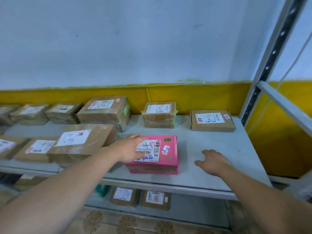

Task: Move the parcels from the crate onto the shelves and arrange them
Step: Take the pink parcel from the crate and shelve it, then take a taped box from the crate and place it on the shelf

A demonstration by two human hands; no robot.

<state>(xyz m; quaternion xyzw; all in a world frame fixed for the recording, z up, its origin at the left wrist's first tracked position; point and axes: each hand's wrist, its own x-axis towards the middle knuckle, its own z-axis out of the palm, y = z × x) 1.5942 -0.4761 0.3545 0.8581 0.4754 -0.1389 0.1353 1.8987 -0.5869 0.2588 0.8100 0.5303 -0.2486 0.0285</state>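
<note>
The pink parcel [166, 154] lay flat on the grey metal shelf [219, 144], near the front edge, with its white shipping label facing up. The left hand [130, 149] rested on top of it from nine o'clock, fingers straight and laid flat across the label, gripping nothing. The right hand [212, 162] was at three o'clock from the pink parcel and apart from it, palm down, with fingers relaxed and spread over bare shelf. Whether it touched the surface could not be told.

At nine o'clock from the pink parcel, just beside it, sat a large brown taped parcel [84, 142] marked with handwriting on its label, and more brown parcels ran on from it toward the left edge of the view. Along the back of the shelf, against the yellow wall band [202, 97], stood another row. A big taped carton [104, 110] was at eleven o'clock from the pink parcel, a small tape-wrapped box [159, 115] at twelve, and a flat cardboard mailer box [211, 121] at two, well apart from its neighbours.

On the lower shelf, at six o'clock beneath the pink parcel, two small brown parcels [124, 196] lay side by side with their labels up. A slotted steel upright [273, 53] rose at the right end of the shelf
</note>
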